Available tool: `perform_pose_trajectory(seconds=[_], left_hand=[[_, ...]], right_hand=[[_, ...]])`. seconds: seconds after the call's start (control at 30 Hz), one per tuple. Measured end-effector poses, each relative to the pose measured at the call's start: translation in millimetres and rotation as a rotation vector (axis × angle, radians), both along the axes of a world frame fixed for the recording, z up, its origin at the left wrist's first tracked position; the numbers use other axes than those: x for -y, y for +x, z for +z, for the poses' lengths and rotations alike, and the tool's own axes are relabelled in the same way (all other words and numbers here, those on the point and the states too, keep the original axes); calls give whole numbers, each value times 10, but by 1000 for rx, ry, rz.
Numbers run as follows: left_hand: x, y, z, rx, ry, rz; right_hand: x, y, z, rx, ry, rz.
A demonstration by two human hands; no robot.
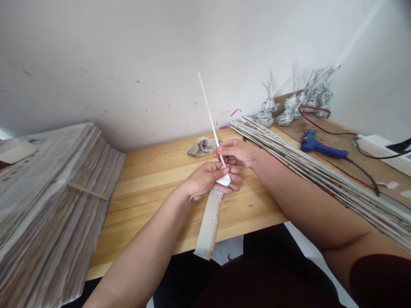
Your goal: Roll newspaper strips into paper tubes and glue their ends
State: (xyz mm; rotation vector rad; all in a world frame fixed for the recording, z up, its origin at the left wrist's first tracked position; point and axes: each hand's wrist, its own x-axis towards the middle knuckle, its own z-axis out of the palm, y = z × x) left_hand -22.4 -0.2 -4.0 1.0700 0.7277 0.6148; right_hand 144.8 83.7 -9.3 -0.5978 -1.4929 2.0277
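A thin white paper tube (pixel 208 109) slants up and to the left from my two hands. My left hand (pixel 210 177) is closed on its lower end, where white paper (pixel 224 180) flares out between thumb and fingers. Higher up, my right hand (pixel 236 153) pinches the tube between thumb and fingertips. From under my left hand a long paper strip (pixel 207 226) with one rough brown edge runs down past the table's front edge. Fingers hide where strip and tube meet.
A tall stack of newspaper strips (pixel 73 188) lies left on the wooden table (pixel 144 171). A crumpled cloth (pixel 202 146) sits behind my hands. Right are long rolled-paper sticks (pixel 308 171), a blue glue gun (pixel 324 147) with its cord, a white power strip (pixel 382 149) and woven paper figures (pixel 290 109).
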Motion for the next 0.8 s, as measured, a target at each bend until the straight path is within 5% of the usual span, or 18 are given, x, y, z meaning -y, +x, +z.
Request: perform_pose_trajectory(seconds=[0.3, 0.5, 0.8], left_hand=[[3, -38, 44, 39, -15, -53], [-21, -87, 25, 120, -55, -181], [38, -13, 33, 9, 43, -64]], right_hand=[[3, 49, 51, -73, -45, 8], [39, 80, 65, -99, -10, 162], [-12, 72, 2, -40, 12, 19]])
